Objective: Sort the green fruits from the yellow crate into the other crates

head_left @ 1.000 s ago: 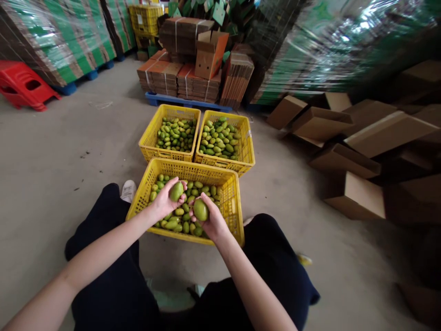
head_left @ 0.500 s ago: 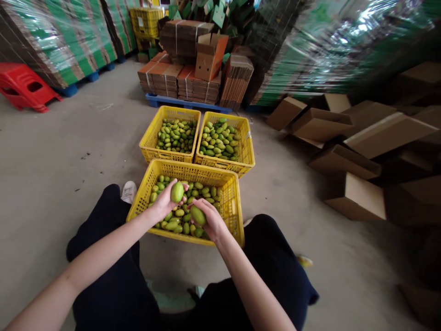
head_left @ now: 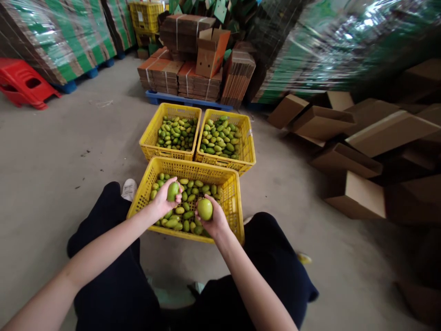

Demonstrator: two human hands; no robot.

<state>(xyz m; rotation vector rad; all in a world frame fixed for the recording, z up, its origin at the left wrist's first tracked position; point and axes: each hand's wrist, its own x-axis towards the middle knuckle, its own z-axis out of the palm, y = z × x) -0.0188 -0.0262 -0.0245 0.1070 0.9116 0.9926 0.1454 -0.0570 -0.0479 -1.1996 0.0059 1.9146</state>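
Note:
Above the near yellow crate [head_left: 193, 166], my left hand [head_left: 164, 197] is closed round a green mango [head_left: 172, 191]. My right hand [head_left: 216, 219] holds another mango [head_left: 205, 209], yellow-green, with its rounded end turned up toward me. Both fruits are clear of the pile, a short gap apart. Inside the crate, many green mangoes [head_left: 186, 225] lie loose, and bits of the mesh floor show between them. My hands hide part of the fruit below.
Beyond stand two more yellow crates, left [head_left: 148, 140] and right [head_left: 246, 151], holding mangoes. Flattened cartons [head_left: 200, 85] are stacked on a blue pallet [head_left: 161, 97]. Open cardboard boxes [head_left: 358, 193] lie to the right, a red stool [head_left: 25, 82] at far left. My knees flank the near crate.
My right hand has turned its mango from lying sideways to end-up and shifted slightly right. My left hand has rolled its mango and moved slightly left, widening the gap.

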